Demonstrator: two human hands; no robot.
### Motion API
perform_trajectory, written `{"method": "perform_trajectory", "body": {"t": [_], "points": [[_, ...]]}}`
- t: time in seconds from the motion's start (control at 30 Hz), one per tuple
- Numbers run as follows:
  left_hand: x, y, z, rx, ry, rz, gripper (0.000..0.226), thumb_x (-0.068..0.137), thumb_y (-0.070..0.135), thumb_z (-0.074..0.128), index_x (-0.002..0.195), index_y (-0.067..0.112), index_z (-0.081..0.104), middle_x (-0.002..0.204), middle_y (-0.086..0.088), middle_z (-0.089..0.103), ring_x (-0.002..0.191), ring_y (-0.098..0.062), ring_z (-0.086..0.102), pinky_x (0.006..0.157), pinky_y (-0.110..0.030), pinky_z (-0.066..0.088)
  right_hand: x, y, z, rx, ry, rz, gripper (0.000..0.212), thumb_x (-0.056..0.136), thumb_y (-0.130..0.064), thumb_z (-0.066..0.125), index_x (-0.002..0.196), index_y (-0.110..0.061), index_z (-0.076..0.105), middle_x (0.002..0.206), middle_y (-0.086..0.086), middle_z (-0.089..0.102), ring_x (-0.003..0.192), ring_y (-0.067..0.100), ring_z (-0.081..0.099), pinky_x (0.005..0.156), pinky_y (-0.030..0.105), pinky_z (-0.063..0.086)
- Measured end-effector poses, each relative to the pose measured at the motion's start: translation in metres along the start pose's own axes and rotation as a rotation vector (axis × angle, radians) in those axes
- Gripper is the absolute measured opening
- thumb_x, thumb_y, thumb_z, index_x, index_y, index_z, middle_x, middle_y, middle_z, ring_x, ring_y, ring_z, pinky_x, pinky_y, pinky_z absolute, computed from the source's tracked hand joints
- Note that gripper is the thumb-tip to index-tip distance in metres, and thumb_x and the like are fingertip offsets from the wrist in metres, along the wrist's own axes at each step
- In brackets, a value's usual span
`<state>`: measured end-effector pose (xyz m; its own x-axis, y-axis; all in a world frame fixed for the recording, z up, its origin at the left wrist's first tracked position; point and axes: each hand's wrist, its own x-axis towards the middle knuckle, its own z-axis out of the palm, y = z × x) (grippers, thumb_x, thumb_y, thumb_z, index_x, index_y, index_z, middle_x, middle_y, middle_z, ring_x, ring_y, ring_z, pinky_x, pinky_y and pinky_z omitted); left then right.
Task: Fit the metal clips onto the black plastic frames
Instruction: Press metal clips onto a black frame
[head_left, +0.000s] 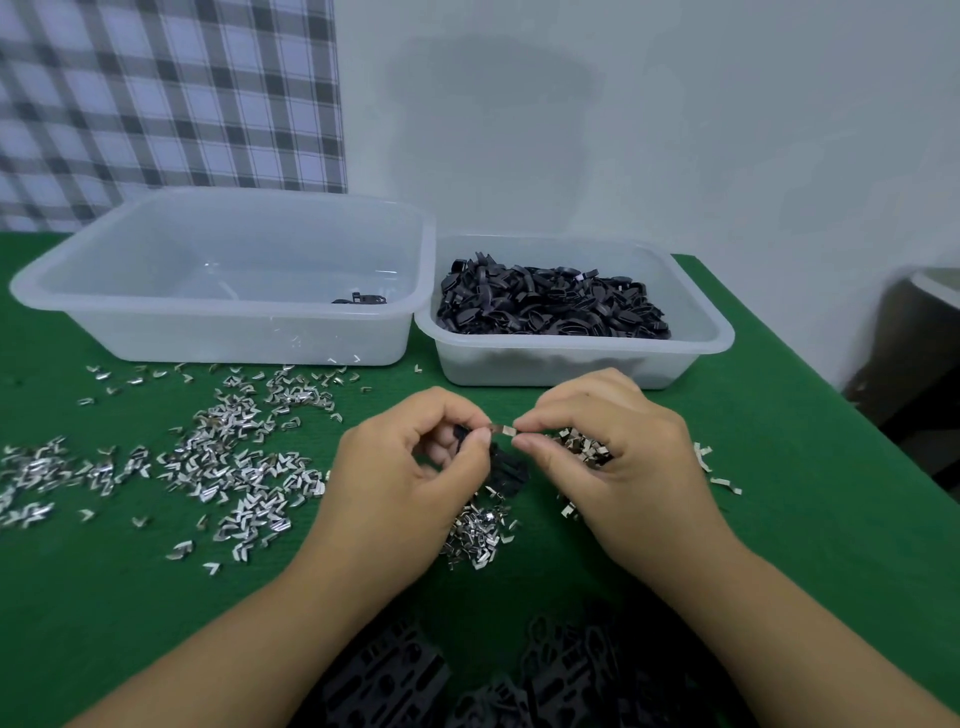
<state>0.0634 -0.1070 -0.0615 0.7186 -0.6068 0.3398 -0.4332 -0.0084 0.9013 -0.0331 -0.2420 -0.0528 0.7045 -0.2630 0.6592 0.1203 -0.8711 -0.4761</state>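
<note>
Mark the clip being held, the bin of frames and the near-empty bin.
clip (502, 429): head view, on its shiny middle.
bin of frames (571, 366): head view, on its front wall.
near-empty bin (234, 335): head view, on its front wall.

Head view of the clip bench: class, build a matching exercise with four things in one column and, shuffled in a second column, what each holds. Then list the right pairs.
Column one
1. left tub
2. right tub
3. left hand
4. right hand

Column two
A. pinches a metal clip
B. heaped with black frames
C. grips a black frame
D. only a few black pieces in one corner

Pairs: 1-D, 2-B, 3-C, 4-A
</note>
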Motion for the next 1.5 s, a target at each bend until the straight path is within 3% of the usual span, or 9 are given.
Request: {"method": "perform_trajectory", "body": {"t": [0.1, 0.3, 0.5, 0.83, 1.33, 1.5], "points": [[0.001, -0.001, -0.001, -0.055, -0.011, -0.047, 0.016, 0.082, 0.012, 0.065, 0.08, 0.026, 0.071, 0.061, 0.008, 0.059, 0.051, -0.004, 0.055, 0.046, -0.017, 0.046, 0.001, 0.001, 0.0, -0.017, 0.03, 0.014, 0.003, 0.077, -0.014, 0.071, 0.079, -0.012, 0.071, 0.079, -0.004, 0.065, 0.082, 0.018, 0.058, 0.075, 0.029, 0.046], [0.003, -0.002, 0.0, -0.124, -0.022, -0.103, 0.038, 0.086, -0.006, 0.058, 0.103, 0.028, 0.065, 0.081, -0.005, 0.071, 0.07, -0.006, 0.072, 0.065, -0.011, 0.053, 0.0, 0.001, -0.003, -0.116, 0.054, 0.033, 0.004, 0.077, -0.017, 0.069, 0.081, -0.015, 0.071, 0.08, -0.005, 0.061, 0.083, 0.017, 0.054, 0.075, 0.028, 0.044], [0.003, -0.003, 0.0, -0.164, -0.014, -0.182, 0.029, 0.082, -0.004, 0.066, 0.092, 0.023, 0.069, 0.072, 0.002, 0.075, 0.069, -0.011, 0.073, 0.066, -0.018, 0.057, 0.001, -0.003, -0.002, -0.267, 0.045, -0.056, 0.003, 0.078, -0.013, 0.069, 0.079, -0.011, 0.071, 0.074, -0.003, 0.054, 0.078, 0.017, 0.047, 0.07, 0.026, 0.041], [0.003, -0.002, 0.001, -0.213, -0.028, -0.208, 0.026, 0.08, -0.007, 0.066, 0.088, 0.018, 0.071, 0.073, -0.002, 0.075, 0.068, -0.013, 0.073, 0.064, -0.017, 0.057, 0.0, -0.01, -0.001, -0.376, -0.008, -0.104, 0.004, 0.079, -0.01, 0.069, 0.077, -0.006, 0.069, 0.074, 0.002, 0.054, 0.076, 0.022, 0.048, 0.065, 0.037, 0.044], [0.002, 0.0, 0.0, -0.29, -0.087, -0.21, 0.026, 0.081, -0.008, 0.064, 0.077, 0.017, 0.073, 0.073, -0.01, 0.074, 0.069, -0.02, 0.073, 0.061, -0.019, 0.057, 0.0, -0.007, 0.003, -0.215, 0.054, -0.093, 0.002, 0.079, -0.011, 0.071, 0.078, -0.009, 0.072, 0.073, -0.002, 0.054, 0.077, 0.016, 0.046, 0.068, 0.02, 0.039], [0.001, 0.0, -0.001, -0.208, -0.079, -0.176, 0.023, 0.081, -0.005, 0.065, 0.082, 0.017, 0.07, 0.072, -0.006, 0.074, 0.067, -0.016, 0.073, 0.061, -0.02, 0.057, 0.001, -0.01, 0.003, -0.09, -0.05, 0.092, 0.008, 0.076, -0.014, 0.073, 0.077, -0.019, 0.066, 0.079, -0.01, 0.054, 0.084, 0.011, 0.048, 0.073, 0.013, 0.036]]}}
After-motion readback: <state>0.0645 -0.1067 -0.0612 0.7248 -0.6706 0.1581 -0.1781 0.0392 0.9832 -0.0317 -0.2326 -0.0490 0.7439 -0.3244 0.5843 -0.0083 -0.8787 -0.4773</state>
